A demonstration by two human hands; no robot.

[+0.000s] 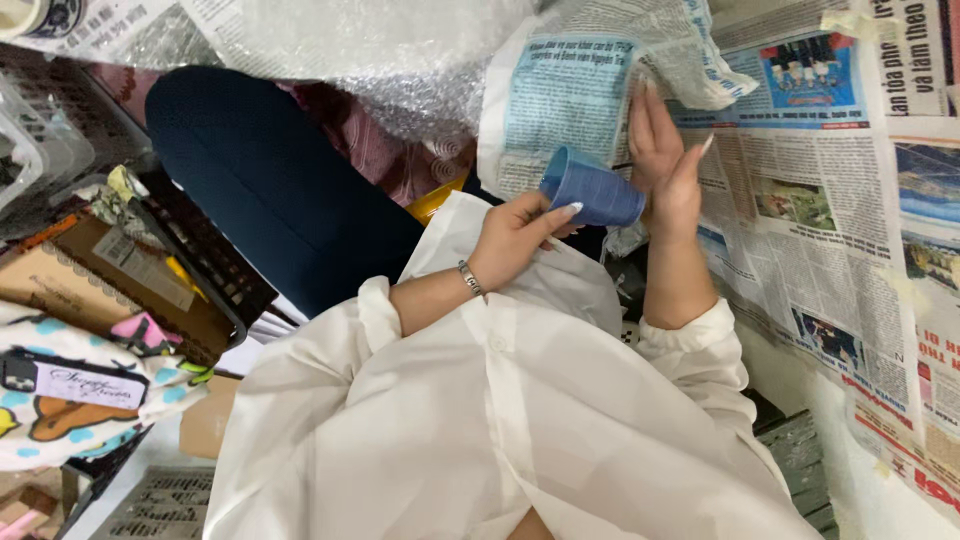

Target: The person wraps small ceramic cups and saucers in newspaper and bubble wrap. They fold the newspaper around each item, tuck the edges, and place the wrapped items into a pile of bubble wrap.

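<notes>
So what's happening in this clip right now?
A person in a white shirt holds a blue cup in the left hand, tilted with its open end toward the upper left. The right hand presses flat against a crumpled newspaper sheet beside the cup. More newspaper and bubble wrap lie around.

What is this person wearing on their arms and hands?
Both arms are in loose white shirt sleeves, pushed up so the forearms are bare. The left hand has a silver metal bracelet at the wrist and long, pale-painted nails. The right hand has the same long pale nails; no gloves or rings show.
</notes>
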